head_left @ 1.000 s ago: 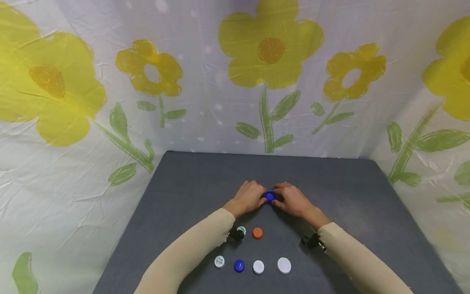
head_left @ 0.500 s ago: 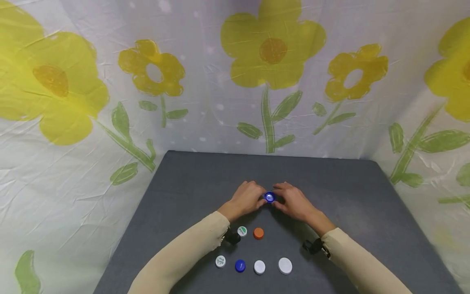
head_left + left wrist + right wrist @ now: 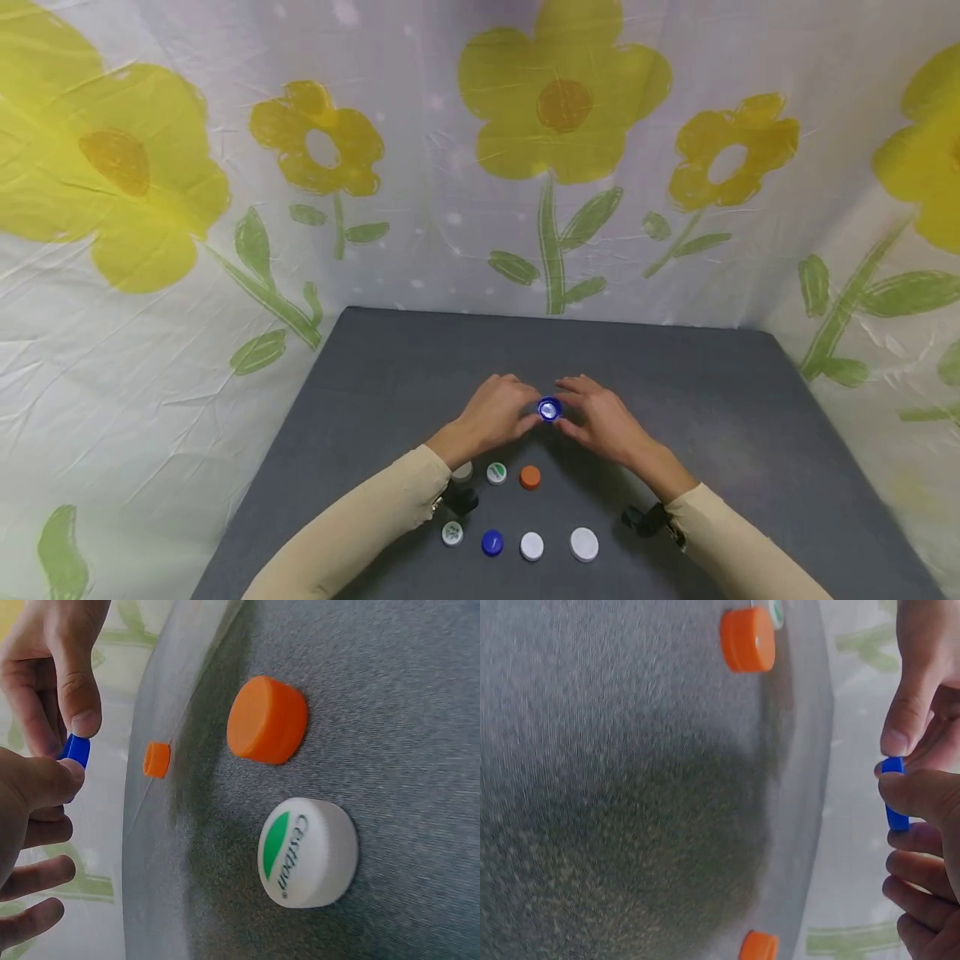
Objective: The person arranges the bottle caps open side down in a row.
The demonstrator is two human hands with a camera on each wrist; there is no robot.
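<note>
Both hands hold one blue bottle cap (image 3: pixel 550 409) above the dark table, its hollow inside turned toward the head camera. My left hand (image 3: pixel 491 417) pinches it from the left with the thumb and a finger. From the other side my right hand (image 3: pixel 603 419) grips the same cap (image 3: pixel 896 796) between thumb and fingers. In the left wrist view the cap (image 3: pixel 75 754) shows side-on, partly covered by the left thumb. An orange cap (image 3: pixel 530 477) and a white cap with a green mark (image 3: pixel 497 473) lie on the table nearer the body.
Nearest the body lies a row: a printed white cap (image 3: pixel 452 534), a blue cap (image 3: pixel 492 542), a plain white cap (image 3: pixel 532 547) and a larger white cap (image 3: pixel 584 544). The left wrist partly covers a pale cap (image 3: pixel 462 472). Another orange cap (image 3: pixel 157 760) shows farther off. A flowered curtain surrounds the table.
The held blue cap has turned from its closed top to its hollow side facing the head camera. Both hands have shifted slightly toward the body, and a pale cap shows beside the left wrist.
</note>
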